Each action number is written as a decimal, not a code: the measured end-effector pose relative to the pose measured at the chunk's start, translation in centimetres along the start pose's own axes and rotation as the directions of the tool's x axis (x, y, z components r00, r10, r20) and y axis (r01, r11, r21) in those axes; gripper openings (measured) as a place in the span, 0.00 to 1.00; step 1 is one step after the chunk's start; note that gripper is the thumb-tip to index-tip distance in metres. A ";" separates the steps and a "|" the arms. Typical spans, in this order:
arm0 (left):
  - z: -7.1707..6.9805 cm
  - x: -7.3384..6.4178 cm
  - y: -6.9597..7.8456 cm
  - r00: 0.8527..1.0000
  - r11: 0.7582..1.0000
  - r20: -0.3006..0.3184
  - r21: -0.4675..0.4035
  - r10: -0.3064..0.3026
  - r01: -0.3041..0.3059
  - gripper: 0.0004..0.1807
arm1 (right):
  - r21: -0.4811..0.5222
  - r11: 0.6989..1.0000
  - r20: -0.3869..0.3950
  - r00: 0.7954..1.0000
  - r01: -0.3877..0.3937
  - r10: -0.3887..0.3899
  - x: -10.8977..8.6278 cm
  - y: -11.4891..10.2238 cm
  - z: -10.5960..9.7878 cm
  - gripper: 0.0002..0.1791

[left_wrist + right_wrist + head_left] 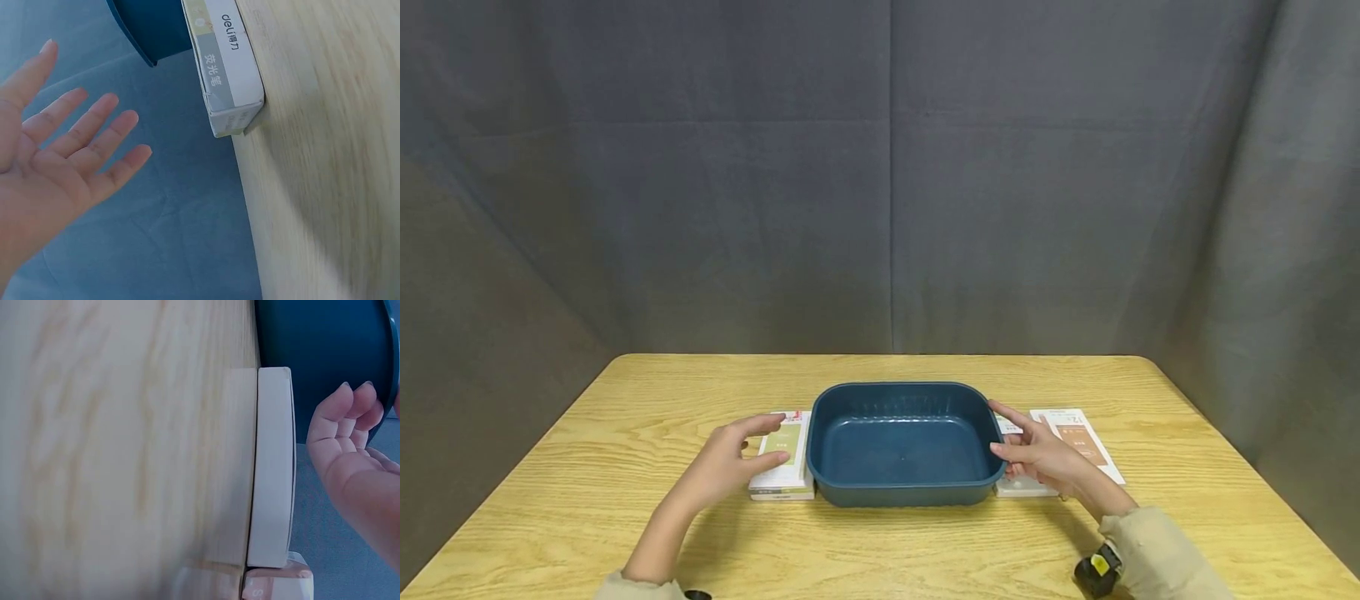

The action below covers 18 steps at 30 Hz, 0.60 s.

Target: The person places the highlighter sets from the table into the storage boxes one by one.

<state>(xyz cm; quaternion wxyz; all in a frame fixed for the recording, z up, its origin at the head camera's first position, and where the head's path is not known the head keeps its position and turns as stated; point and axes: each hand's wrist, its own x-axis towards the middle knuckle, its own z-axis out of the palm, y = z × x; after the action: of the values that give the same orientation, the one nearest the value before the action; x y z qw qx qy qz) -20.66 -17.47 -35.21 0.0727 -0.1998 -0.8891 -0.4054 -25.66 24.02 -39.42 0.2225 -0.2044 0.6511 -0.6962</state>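
Observation:
A dark blue rectangular plastic basin [902,446] sits mid-table with nothing in it. My right hand [1037,454] holds its right rim, thumb over the edge. In the right wrist view, the fingers [340,412] curl against the basin's outer wall [312,344]. My left hand [726,458] hovers left of the basin, fingers spread and holding nothing. Beneath its fingertips lies a white deli highlighter box [775,479] with a yellow-green panel. The left wrist view shows that box [234,56] by its printed side, with the open palm [50,175] apart from it.
Right of the basin, a white box [1026,487] lies partly under my right hand. Beside it is a flat white pack [1097,437] with a brown panel. The wooden table [895,554] ends at a grey curtain [895,208] behind and on both sides.

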 end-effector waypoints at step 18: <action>0.0 0.1 -1.2 0.983 0.986 0.122 -0.073 -0.140 0.149 0.34 | 0.086 0.996 0.034 0.999 0.039 -0.042 -0.1 0.2 0.1 0.43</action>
<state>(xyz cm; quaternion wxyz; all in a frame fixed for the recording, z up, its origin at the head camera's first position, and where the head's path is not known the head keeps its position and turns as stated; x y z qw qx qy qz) -21.30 -18.18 -35.98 -0.0173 -0.1609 -0.8867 -0.4331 -25.55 23.99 -39.63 0.2287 -0.2202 0.6124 -0.7239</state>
